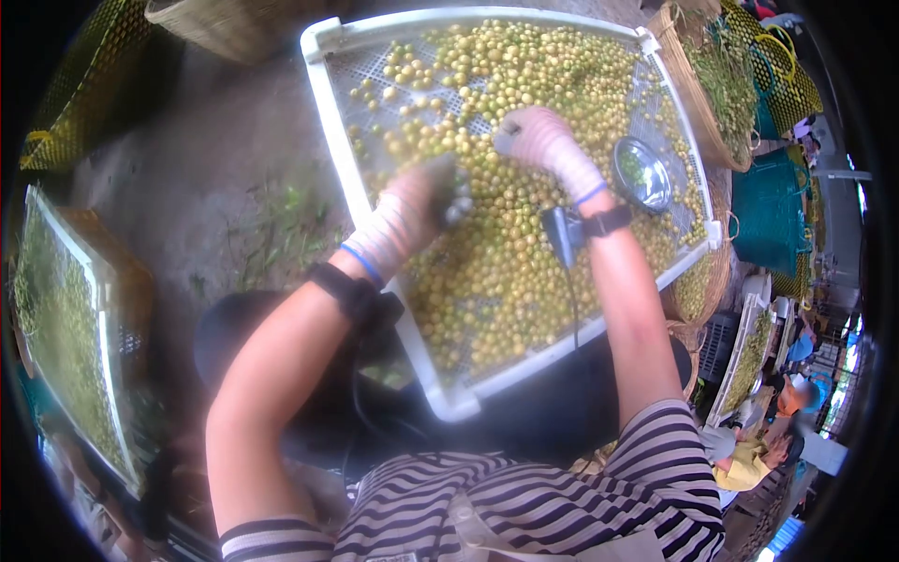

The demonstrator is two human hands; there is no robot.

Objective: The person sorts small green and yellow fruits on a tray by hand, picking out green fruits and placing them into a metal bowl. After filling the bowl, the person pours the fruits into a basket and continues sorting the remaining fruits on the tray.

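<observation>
Left hand (417, 211), pale-gloved and motion-blurred, fingers down among small round yellow-green fruits (487, 272); grip impossible to tell. Right hand (543, 140), pink-gloved, curled narrow over the same fruit; hold likewise unclear. Fruit spread on a white perforated plastic tray (454, 403) across the lap. Small round steel bowl (617, 173) beside the right wrist. Probably best raked lightly, one layer deep. Tray's long axis apparently away from the body, far end leaning left.

On the tray (328, 112), the left hand (421, 201) is motion-blurred, its grip unreadable. The bowl (642, 174) at the tray's right edge holds something too small to tell. Above the tray, a basket (225, 28) is cut off
</observation>
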